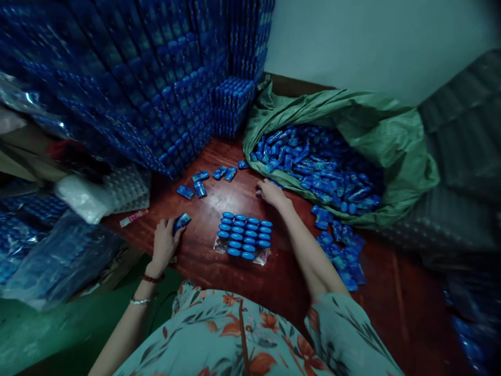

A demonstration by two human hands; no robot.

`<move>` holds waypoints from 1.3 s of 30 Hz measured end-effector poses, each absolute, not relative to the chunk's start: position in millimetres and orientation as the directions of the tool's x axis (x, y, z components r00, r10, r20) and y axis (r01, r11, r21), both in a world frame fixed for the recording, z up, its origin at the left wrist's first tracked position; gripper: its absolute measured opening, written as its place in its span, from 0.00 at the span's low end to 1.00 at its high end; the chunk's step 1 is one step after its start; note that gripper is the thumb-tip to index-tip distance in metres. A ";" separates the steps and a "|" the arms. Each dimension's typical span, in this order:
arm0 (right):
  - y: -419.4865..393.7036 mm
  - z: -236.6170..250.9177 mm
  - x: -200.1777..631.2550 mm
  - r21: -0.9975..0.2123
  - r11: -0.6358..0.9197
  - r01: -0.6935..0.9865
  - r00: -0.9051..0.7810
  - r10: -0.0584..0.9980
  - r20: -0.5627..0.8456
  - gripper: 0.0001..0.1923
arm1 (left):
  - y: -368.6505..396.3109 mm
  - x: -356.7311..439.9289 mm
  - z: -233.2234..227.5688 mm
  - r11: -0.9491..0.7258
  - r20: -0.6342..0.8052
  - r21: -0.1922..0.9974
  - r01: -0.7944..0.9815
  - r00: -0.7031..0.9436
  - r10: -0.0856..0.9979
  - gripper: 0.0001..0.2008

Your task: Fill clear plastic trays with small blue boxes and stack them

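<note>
My left hand (166, 239), on the left of the wooden table, has its fingers wrapped round a small blue container (181, 222) with a printed label. Near the mouth of the green sack, my right hand (271, 193) is curled down at the tabletop. A bit of blue shows at its fingertips, seemingly another such container, mostly hidden. Between my forearms stands a tight block of blue containers (245, 235) in rows, oval ends up, with a printed clear film (263, 257) under its front. Several loose blue containers (199, 189) lie beyond my left hand.
A green sack (407, 141) full of blue containers (324, 162) lies open at the back right. More blue pieces (342, 250) lie right of my right forearm. Tall stacks of blue packs (156, 83) rise at the back left. Grey trays (465, 136) are piled far right.
</note>
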State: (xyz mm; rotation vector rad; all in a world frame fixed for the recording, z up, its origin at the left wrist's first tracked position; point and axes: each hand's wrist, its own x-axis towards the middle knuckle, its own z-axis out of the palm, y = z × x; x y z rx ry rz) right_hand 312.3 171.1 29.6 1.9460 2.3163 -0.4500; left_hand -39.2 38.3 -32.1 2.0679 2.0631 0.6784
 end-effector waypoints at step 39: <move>-39.6 22.9 301.8 0.004 0.518 0.855 -0.515 0.849 0.118 0.17 | 26.8 33.7 11.6 -0.806 0.176 0.358 0.471 0.814 0.554 0.16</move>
